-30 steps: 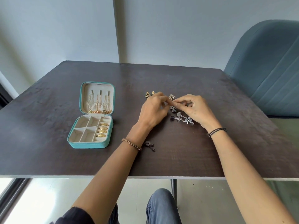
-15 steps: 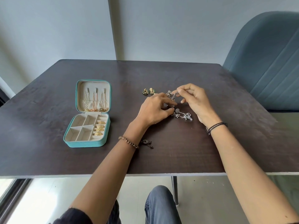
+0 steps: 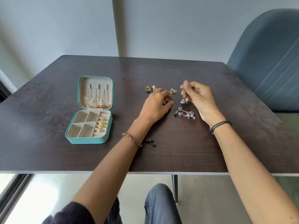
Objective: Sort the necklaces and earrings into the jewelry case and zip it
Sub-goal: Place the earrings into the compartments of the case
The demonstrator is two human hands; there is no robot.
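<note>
A teal jewelry case [image 3: 88,140] lies open at the table's left; gold necklaces [image 3: 97,98] hang in its lid and gold rings [image 3: 101,126] fill its right column. My right hand [image 3: 199,98] pinches a silver dangling earring [image 3: 184,99] lifted just above the table. My left hand [image 3: 157,105] rests on the table with fingers curled, a small silver piece at its fingertips. A pair of silver earrings [image 3: 186,113] lies below my right hand. A triangular silver earring [image 3: 173,91] and two green-gold earrings [image 3: 150,88] lie farther back.
The dark wooden table [image 3: 48,156] has its front edge near me. A blue-grey upholstered chair [image 3: 268,62] stands at the right rear corner. A beaded bracelet's tassel [image 3: 150,141] lies beside my left wrist.
My right hand has lifted a silver dangling earring off the table and drawn away to the right. My left hand stayed curled at the same spot.
</note>
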